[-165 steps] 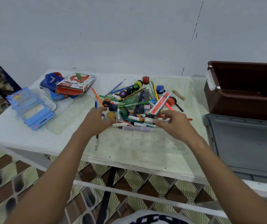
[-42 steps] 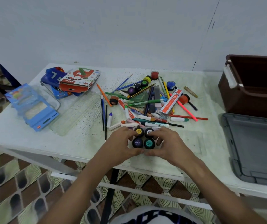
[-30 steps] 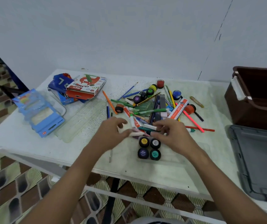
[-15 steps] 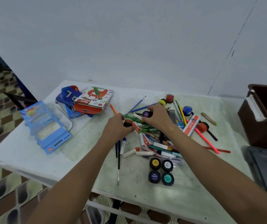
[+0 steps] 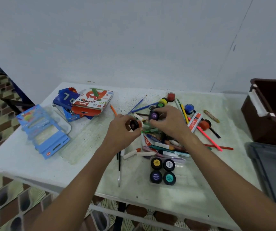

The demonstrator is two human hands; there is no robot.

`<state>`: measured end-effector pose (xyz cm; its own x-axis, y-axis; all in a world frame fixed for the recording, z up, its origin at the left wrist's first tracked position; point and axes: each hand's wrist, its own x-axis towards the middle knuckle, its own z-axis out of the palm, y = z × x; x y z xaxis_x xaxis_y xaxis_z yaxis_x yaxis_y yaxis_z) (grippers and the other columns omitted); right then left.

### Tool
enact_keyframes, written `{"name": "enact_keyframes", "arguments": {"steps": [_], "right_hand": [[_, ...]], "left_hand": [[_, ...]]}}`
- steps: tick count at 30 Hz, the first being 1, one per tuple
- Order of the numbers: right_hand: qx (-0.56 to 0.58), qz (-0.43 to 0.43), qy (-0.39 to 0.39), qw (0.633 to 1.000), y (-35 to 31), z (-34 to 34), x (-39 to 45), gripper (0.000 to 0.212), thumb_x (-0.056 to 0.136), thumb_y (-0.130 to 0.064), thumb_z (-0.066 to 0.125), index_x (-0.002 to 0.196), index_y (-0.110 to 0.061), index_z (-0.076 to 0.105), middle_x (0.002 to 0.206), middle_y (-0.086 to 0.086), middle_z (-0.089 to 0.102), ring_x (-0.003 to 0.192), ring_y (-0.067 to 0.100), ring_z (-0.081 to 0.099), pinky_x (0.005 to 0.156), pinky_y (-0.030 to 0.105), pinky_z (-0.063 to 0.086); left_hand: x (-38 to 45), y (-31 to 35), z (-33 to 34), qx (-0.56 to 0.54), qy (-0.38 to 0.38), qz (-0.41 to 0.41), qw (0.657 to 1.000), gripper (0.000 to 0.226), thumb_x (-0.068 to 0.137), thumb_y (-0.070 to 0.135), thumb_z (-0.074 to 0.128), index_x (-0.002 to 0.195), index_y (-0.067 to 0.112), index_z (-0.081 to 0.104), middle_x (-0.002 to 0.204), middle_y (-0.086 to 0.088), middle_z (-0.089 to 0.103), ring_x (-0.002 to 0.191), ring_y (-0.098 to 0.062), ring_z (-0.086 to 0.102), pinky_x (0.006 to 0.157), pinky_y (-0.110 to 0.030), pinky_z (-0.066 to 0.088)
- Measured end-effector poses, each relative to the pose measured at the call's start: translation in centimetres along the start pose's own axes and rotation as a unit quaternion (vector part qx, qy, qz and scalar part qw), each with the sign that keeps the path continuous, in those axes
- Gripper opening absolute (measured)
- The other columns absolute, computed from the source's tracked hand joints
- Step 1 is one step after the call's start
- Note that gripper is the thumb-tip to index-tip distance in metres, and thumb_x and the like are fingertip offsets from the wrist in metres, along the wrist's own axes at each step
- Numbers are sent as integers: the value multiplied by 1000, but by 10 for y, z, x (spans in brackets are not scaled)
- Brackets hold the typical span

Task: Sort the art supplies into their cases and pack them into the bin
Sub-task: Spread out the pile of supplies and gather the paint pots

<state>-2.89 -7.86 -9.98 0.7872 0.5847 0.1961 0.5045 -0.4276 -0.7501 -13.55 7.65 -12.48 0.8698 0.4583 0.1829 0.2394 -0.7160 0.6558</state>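
Our left hand (image 5: 120,130) pinches a small paint pot with a black lid and orange-red body (image 5: 135,125), lifted just over the left edge of the pile, while our right hand (image 5: 169,121) grips a second pot with a purple label on its black lid (image 5: 154,115), held over the middle of the pile. Beneath both hands lies the heap of pencils, brushes, markers and crayons (image 5: 164,144), with more pots at its far side: a yellow one (image 5: 163,101), a red one (image 5: 171,96) and a blue one (image 5: 189,108). Nearer to us, a clear tray (image 5: 184,179) holds four black-lidded pots (image 5: 162,170) in a square, touching one another. A loose brush (image 5: 119,169) lies just left of the tray. Far left on the white table (image 5: 25,165) sit an oil pastels box (image 5: 93,102) and a blue case (image 5: 45,132). At the right stand a brown bin (image 5: 270,114) and, nearer, a grey lid (image 5: 274,167).
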Motion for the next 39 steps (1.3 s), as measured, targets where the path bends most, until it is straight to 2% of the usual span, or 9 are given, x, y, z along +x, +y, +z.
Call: {"name": "enact_keyframes", "arguments": {"steps": [5, 12, 17, 21, 26, 28, 32, 35, 39], "right_hand": [[1, 41, -25, 999, 17, -40, -69, 30, 72, -18, 78, 102, -15, 73, 82, -12, 61, 73, 1, 57, 68, 19, 47], [-6, 81, -39, 996, 50, -59, -135, 38, 66, -23, 82, 102, -23, 72, 89, -6, 64, 76, 6, 56, 63, 15, 42], [-35, 67, -36, 996, 56, -59, -145, 32, 70, -19, 79, 101, -19, 72, 94, -2, 64, 77, 12, 57, 71, 29, 50], [-56, 65, -37, 996, 63, -60, -148, 30, 70, -20, 78, 100, -18, 72, 93, -1, 63, 78, 11, 57, 72, 28, 50], [-68, 70, -49, 994, 73, -53, -149, 41, 70, -20, 75, 111, -17, 69, 98, -1, 59, 83, 12, 57, 76, 32, 51], [-65, 71, -42, 994, 76, -50, -150, 46, 72, -21, 76, 116, -15, 67, 101, -2, 56, 83, 11, 57, 78, 29, 50], [-55, 63, -29, 996, 78, -48, -155, 46, 75, -19, 77, 120, -14, 65, 102, -1, 50, 77, 5, 50, 70, 5, 37], [-45, 64, -18, 997, 81, -49, -158, 44, 76, -21, 78, 117, -16, 66, 99, -2, 48, 77, 3, 50, 66, 3, 37], [-36, 58, -1, 998, 87, -47, -164, 41, 74, -24, 79, 113, -14, 68, 96, -3, 50, 78, 6, 54, 65, 5, 39]], "left_hand": [[-42, 43, 12, -28, -64, 32, 997, 30, 74, 31, 76, 101, 21, 70, 92, 3, 58, 79, -7, 61, 72, -21, 49], [-81, 74, 36, -13, -168, 62, 984, 43, 73, 32, 79, 112, 20, 68, 93, 5, 54, 81, -10, 58, 75, -25, 51], [-82, 83, 49, 22, -164, 83, 983, 44, 75, 33, 77, 115, 18, 68, 90, 5, 51, 77, -10, 51, 66, -14, 37], [-80, 92, 56, 36, -174, 116, 977, 38, 76, 27, 77, 110, 12, 69, 92, 4, 50, 78, -9, 46, 64, -5, 31], [-82, 92, 64, 76, -200, 124, 969, 29, 77, 28, 73, 102, 14, 69, 89, 7, 45, 80, -9, 42, 59, -10, 28], [-84, 90, 67, 81, -206, 120, 968, 27, 77, 28, 74, 101, 17, 69, 90, 7, 47, 83, -12, 46, 63, -13, 30], [-89, 83, 66, 60, -190, 87, 976, 38, 73, 39, 78, 105, 23, 66, 98, 4, 50, 88, -11, 49, 74, -20, 40], [-95, 75, 53, 84, -181, 47, 979, 39, 70, 46, 78, 96, 23, 62, 94, 7, 47, 83, -9, 48, 64, -13, 35], [-106, 77, 43, 158, -204, 9, 966, 40, 73, 58, 71, 89, 22, 61, 79, 8, 55, 70, -9, 52, 56, -24, 39]]}}
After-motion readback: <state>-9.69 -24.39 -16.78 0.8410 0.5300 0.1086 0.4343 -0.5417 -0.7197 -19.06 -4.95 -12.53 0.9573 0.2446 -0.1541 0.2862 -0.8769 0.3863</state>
